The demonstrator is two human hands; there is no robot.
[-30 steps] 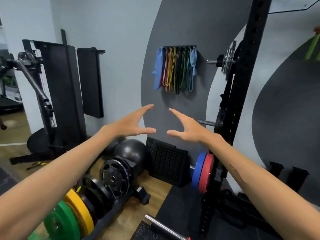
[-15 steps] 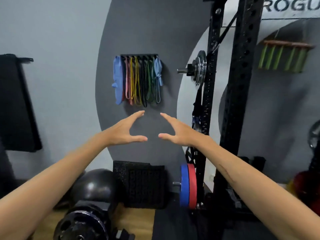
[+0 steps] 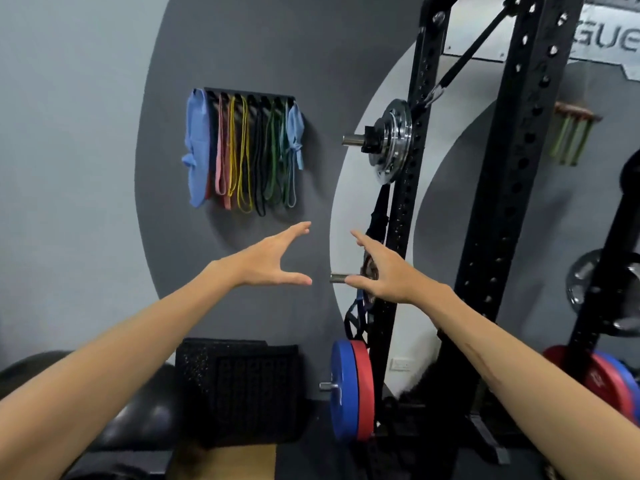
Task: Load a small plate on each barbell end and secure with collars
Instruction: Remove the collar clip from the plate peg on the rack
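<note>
In the head view both hands reach forward at frame centre, fingers spread and holding nothing. The right hand (image 3: 388, 275) is nearer the small plates (image 3: 393, 142), which hang on a rack peg (image 3: 351, 139) up and right of it, the peg's long axis lying level and pointing left (a lower peg (image 3: 337, 278) sits just beside its thumb). The left hand (image 3: 268, 263) hovers apart. No barbell or collar is identifiable.

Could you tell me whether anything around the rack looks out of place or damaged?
Nothing stands out: plates sit upright on the rack pegs, bands hang in a row, and both hands are empty.
</note>
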